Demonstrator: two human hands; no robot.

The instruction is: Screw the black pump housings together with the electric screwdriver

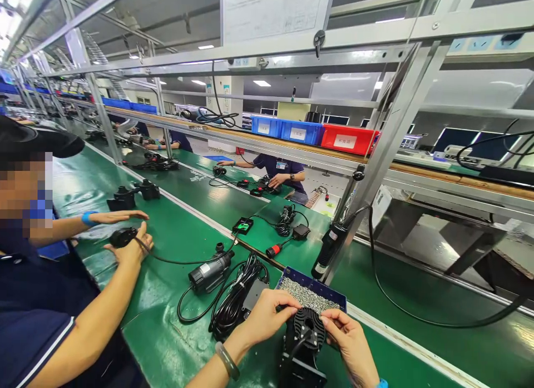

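Note:
A black pump (306, 328) with a round finned end stands upright on the green belt at the bottom centre. My left hand (263, 319), a bracelet on its wrist, is curled against the pump's upper left rim. My right hand (349, 343) pinches the right rim with bent fingers. Just behind the pump sits a blue tray (292, 274) filled with small silver screws (311, 296). A black electric screwdriver (329, 249) hangs above the tray on a cable.
Left of my hands lie a coiled black cable (237, 302) and another pump (209, 271). A co-worker (50, 299) sits at my left, one hand (132, 247) on a small black part. Red and blue bins (317, 134) stand on the shelf. More people work across the line.

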